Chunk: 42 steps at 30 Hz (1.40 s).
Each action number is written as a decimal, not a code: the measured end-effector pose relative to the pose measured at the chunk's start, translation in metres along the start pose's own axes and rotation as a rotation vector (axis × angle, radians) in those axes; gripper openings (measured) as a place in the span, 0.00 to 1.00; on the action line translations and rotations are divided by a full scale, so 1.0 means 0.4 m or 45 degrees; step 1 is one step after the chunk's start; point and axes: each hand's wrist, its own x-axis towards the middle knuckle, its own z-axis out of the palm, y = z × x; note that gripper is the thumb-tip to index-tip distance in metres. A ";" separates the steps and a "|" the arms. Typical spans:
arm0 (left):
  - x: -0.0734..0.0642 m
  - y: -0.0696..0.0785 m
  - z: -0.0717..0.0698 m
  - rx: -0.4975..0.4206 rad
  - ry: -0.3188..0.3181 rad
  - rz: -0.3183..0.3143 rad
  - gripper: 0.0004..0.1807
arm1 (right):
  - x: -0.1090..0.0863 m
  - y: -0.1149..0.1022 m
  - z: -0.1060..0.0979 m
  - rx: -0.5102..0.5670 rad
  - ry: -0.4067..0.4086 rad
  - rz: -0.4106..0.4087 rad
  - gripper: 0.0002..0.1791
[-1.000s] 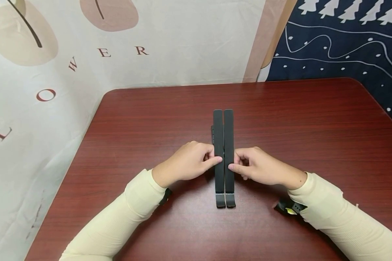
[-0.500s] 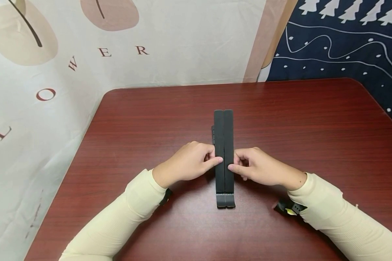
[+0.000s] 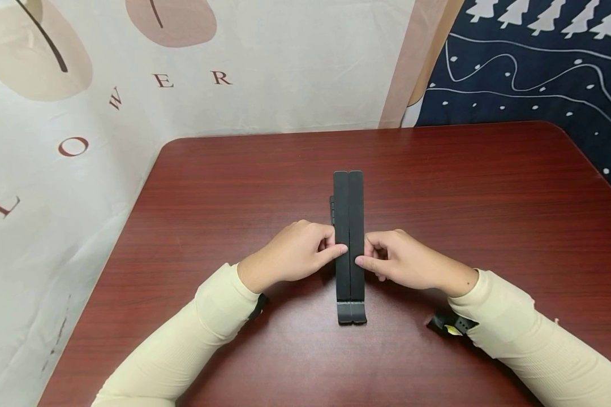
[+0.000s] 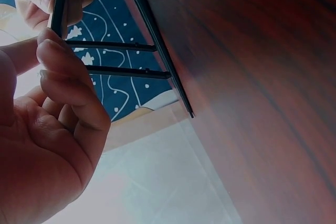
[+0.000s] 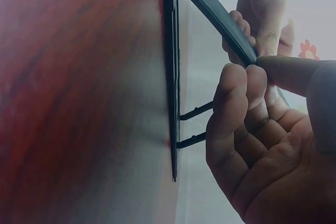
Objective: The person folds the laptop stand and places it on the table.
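On table [image 3: 463, 186], black folding stand [image 3: 349, 226] is pinched by left hand [image 3: 295, 254] & right hand [image 3: 404, 261], arms closed tog.

Legible text: one item, on the cream wall cloth [image 3: 285, 73] behind the table.

Brown serif caps, widely spaced, running in an arc across the cloth, lower left to upper right: "L" [image 3: 0, 207], "O" [image 3: 73, 147], "W" [image 3: 114, 99], "E" [image 3: 163, 81], "R" [image 3: 221, 78]. Reads "L O W E R"; the string meets the frame's left edge, so whether more letters precede can't be told. No numbers, brand marks or labels legible elsewhere: navy cloth [image 3: 539, 68] at right carries pics only (white trees, dots, wavy lines), no lettering. Wrist views: no text readable.
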 end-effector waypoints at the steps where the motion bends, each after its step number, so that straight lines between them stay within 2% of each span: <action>1: 0.000 0.000 0.000 -0.001 0.000 0.000 0.18 | 0.000 0.000 0.000 -0.001 -0.001 0.000 0.14; 10: -0.003 -0.002 0.001 -0.001 0.001 -0.001 0.18 | 0.000 -0.009 -0.003 -0.026 -0.004 0.016 0.13; 31: -0.009 -0.008 0.001 0.014 -0.001 -0.038 0.18 | 0.006 -0.008 -0.003 0.024 -0.010 0.054 0.14; 36: -0.006 -0.006 0.001 0.053 -0.025 -0.052 0.21 | 0.004 -0.007 -0.011 -0.026 0.052 0.062 0.15; 42: -0.003 -0.003 0.001 0.033 -0.051 -0.065 0.21 | 0.001 -0.011 -0.027 -0.010 0.193 0.061 0.13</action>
